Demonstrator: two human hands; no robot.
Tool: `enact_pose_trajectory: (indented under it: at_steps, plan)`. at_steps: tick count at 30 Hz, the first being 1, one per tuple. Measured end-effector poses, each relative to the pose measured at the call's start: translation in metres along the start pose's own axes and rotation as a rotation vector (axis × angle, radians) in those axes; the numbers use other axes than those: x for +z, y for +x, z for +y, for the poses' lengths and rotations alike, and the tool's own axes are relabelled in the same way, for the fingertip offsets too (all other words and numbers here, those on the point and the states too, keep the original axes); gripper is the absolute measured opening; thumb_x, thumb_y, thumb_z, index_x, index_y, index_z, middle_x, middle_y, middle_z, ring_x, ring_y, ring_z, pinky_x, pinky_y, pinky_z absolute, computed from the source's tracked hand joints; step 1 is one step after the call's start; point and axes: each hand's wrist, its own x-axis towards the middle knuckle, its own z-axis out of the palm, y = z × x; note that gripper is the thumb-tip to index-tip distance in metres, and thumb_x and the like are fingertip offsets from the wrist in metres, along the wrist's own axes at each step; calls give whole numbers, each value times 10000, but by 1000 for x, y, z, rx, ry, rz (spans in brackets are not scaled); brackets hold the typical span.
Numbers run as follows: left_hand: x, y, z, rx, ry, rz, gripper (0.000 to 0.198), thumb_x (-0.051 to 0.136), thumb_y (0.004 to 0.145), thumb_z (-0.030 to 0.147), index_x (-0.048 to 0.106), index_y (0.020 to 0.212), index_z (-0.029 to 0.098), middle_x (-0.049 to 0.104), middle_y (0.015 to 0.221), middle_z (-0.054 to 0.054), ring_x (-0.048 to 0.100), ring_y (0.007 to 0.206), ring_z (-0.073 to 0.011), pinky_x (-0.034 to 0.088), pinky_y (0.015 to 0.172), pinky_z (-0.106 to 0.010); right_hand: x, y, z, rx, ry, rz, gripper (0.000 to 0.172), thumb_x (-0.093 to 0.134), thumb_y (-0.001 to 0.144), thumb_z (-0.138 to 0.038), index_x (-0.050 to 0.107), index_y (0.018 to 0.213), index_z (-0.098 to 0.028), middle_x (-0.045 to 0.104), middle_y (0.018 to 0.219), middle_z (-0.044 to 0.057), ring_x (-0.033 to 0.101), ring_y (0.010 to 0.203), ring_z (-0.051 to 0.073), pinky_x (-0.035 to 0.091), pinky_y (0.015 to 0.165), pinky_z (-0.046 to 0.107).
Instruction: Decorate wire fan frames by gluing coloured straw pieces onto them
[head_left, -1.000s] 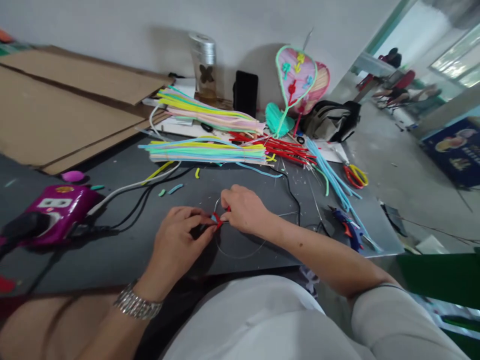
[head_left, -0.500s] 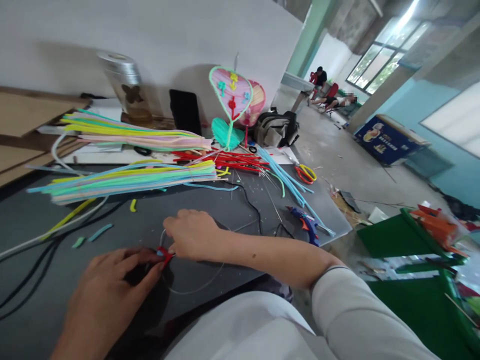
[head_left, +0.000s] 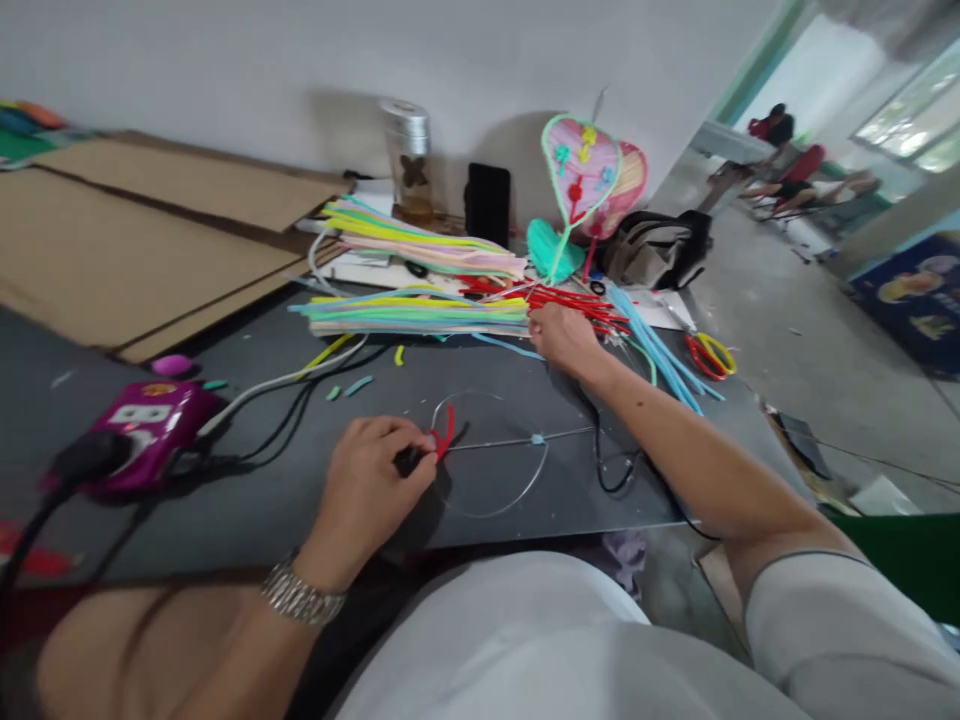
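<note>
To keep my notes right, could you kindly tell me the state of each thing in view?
left hand, pinching the red pipe cleaner on the wire loop
right hand, resting on the red pipe cleaners
wire loop, lying on the dark tabletop
black phone, upright against the wall

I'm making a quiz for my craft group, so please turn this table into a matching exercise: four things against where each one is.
Things:
1. left hand
2. right hand
3. silver-lidded glass jar
4. scissors

Places:
A. standing by the wall
B. on the red pipe cleaners
C. right of the blue pipe cleaners
D. pinching the wire loop beside a red pipe-cleaner piece

Pairs: 1-D, 2-B, 3-A, 4-C
</note>
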Motion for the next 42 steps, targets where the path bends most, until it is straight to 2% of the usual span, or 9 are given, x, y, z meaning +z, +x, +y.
enact_pose_trajectory:
  at_steps: [8,12,16,19,22,25,30,36,42]
  plan:
    - [0,-1,5,-57,-23,14,125,640,883,248,742,818,218,729,913,-56,605,923,-245,474,881,-441,33,13,9,-109,-62,13,174,525,960,-117,679,1027,-160,689,1107,158,625,1017,251,417,813,335]
    - [1,-1,5,-86,-27,9,101,665,867,216,732,790,218,729,915,-48,603,928,-242,475,882,-442,11,-1,15,-157,-95,-31,187,550,910,-30,677,864,-160,691,1007,173,605,910,209,349,734,336]
    - [2,-1,5,-88,-28,12,80,683,853,197,730,794,224,733,926,-43,597,936,-245,475,864,-434,-31,-21,28,-165,-64,-167,272,681,774,38,610,630,-182,642,685,57,520,641,137,316,646,332]
    - [2,-1,5,-101,-19,17,83,690,852,202,721,778,224,728,914,-43,590,924,-246,471,831,-419,-47,-29,17,-207,357,-299,199,728,783,-61,635,675,-201,624,614,-18,540,575,113,391,615,290]
    - [2,-1,6,-121,-10,21,45,707,842,193,725,812,221,721,903,-44,585,923,-250,469,832,-416,-28,-26,-23,-279,993,-288,84,710,815,-193,642,767,-202,679,694,-3,637,635,144,501,645,296]
    - [2,-1,6,-121,-7,28,67,718,834,175,744,864,229,720,907,-44,582,933,-256,472,828,-414,12,-15,-70,-232,1161,-302,175,735,776,-180,566,731,-196,642,645,-33,600,590,119,514,626,270]
    - [2,-4,3,-71,-28,65,72,715,864,181,769,893,219,725,907,-48,587,895,-237,485,831,-410,51,-3,-104,-290,1155,-375,197,677,780,-96,524,706,-197,643,674,-40,634,665,120,532,712,278]
    - [4,-7,2,-45,-9,90,109,692,902,207,789,949,221,707,908,-66,582,873,-232,499,811,-406,52,-1,-101,-392,1074,-449,213,695,765,-128,511,679,-194,640,668,-39,627,646,120,511,655,262]
    - [4,-6,1,-10,35,72,88,699,898,197,785,913,187,699,904,-82,576,872,-239,499,784,-399,55,3,-103,-485,933,-417,175,688,760,-112,544,680,-172,594,628,-48,549,594,96,419,599,230]
